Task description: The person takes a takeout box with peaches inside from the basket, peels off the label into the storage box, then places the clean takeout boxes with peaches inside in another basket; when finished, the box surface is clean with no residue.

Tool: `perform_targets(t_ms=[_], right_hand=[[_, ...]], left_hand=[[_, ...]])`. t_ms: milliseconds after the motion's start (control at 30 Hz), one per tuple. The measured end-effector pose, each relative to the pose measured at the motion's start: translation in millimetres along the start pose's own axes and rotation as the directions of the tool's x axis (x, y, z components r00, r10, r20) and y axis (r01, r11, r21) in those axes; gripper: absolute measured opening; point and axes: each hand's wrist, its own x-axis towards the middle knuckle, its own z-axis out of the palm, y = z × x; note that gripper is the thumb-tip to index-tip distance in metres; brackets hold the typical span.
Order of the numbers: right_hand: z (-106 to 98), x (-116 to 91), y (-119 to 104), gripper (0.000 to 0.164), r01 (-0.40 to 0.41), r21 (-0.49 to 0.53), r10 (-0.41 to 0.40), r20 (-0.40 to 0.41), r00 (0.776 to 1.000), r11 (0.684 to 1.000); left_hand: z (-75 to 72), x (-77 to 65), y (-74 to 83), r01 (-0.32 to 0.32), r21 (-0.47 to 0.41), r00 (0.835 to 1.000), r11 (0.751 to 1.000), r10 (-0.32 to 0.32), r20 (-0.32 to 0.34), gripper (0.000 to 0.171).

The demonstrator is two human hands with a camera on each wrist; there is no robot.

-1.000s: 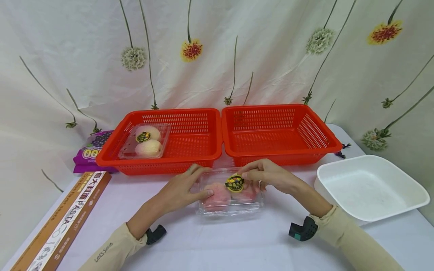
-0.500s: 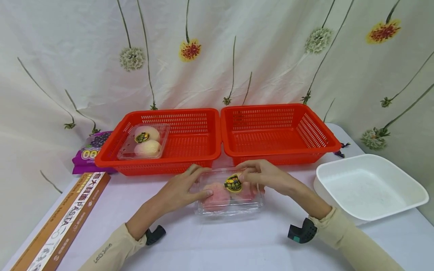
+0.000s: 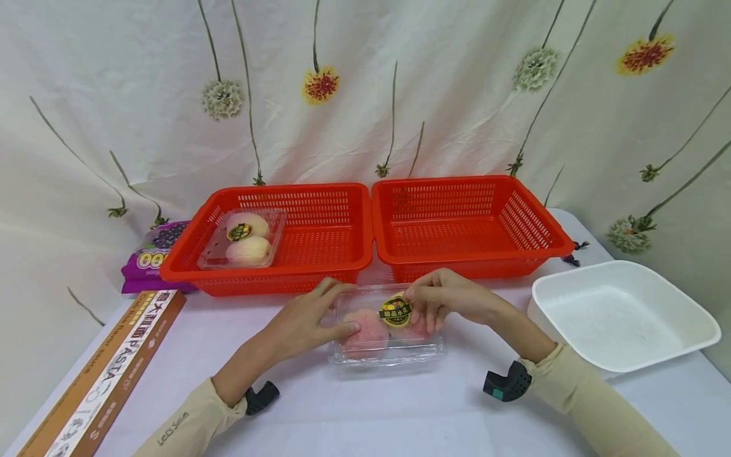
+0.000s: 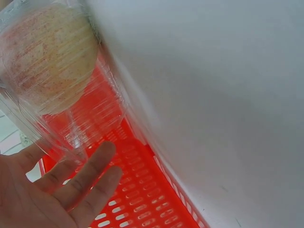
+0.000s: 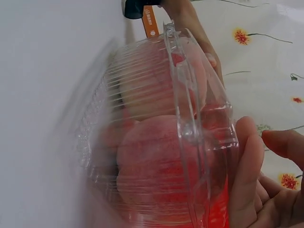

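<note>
A clear plastic clamshell box (image 3: 388, 355) with pink peaches (image 3: 365, 333) inside rests on the white-covered table in front of the person. A round black-and-gold sticker (image 3: 395, 310) marks its lid. The left hand (image 3: 305, 324) holds the box by its left end, thumb on the lid and fingers at the far side. In the left wrist view, fingertips (image 4: 108, 151) reach beneath a peach at the box's end. The right hand (image 3: 451, 298) has thumb and forefinger together at the sticker's right edge, its other fingers curled over the lid.
Behind stand two red baskets, the left basket (image 3: 320, 273) with another peach box (image 3: 274, 244) inside and the right basket (image 3: 474, 257). A white tub (image 3: 634, 365) stands right. At left lie a long pasta box (image 3: 108, 374) and a purple bag (image 3: 137, 273).
The right hand's fingers have shifted slightly left, from the box's right end onto the lid, and more of the sticker shows. The left hand has stayed put.
</note>
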Motion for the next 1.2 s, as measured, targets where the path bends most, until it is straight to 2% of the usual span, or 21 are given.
perform_targets(t_ms=[167, 233, 333, 400, 467, 567, 800, 967, 1067, 1200], right_hand=[[10, 2, -7, 0.027, -0.03, -0.204, 0.01, -0.097, 0.995, 0.978], [15, 4, -10, 0.022, -0.042, -0.302, -0.003, -0.147, 0.989, 0.952], [21, 7, -13, 0.015, -0.028, -0.447, -0.069, -0.2, 0.977, 0.894], [24, 8, -13, 0.011, -0.001, -0.504, -0.124, -0.216, 0.969, 0.864], [25, 8, -13, 0.009, 0.033, -0.526, -0.17, -0.215, 0.962, 0.85], [26, 7, -11, 0.007, 0.066, -0.514, -0.202, -0.212, 0.956, 0.855], [27, 6, -9, 0.004, 0.094, -0.44, -0.207, -0.217, 0.954, 0.893], [21, 7, -7, 0.01, 0.132, -0.238, -0.188, -0.231, 0.955, 0.962], [18, 7, -6, 0.014, 0.14, -0.131, -0.168, -0.236, 0.957, 0.981], [15, 0, -11, 0.016, 0.12, -0.16, -0.157, -0.242, 0.957, 0.98]], left_hand=[[0.2, 0.3, 1.3, 0.006, 0.006, 1.0, 1.0, -0.006, 0.003, 0.075], [-0.3, 0.4, 1.4, 0.006, 0.006, 1.0, 1.0, -0.006, 0.004, 0.075], [-0.6, 0.5, 0.9, 0.004, 0.013, 1.0, 1.0, -0.004, -0.002, 0.075], [-0.7, 0.4, 0.7, 0.004, 0.016, 1.0, 1.0, -0.003, -0.007, 0.075], [-0.5, 0.4, 0.5, 0.005, 0.019, 1.0, 1.0, -0.005, -0.01, 0.075], [-0.5, 0.2, -0.2, 0.01, 0.022, 1.0, 1.0, -0.009, -0.014, 0.075], [-1.9, 1.2, -3.2, 0.024, 0.027, 1.0, 0.999, -0.023, -0.017, 0.075], [-3.4, 1.1, -5.9, 0.051, 0.0, 0.999, 0.999, -0.051, -0.009, 0.075], [-3.1, 0.4, -7.1, 0.058, -0.014, 0.998, 0.998, -0.058, -0.005, 0.074], [-2.1, -0.8, -8.1, 0.058, -0.021, 0.998, 0.998, -0.058, 0.001, 0.074]])
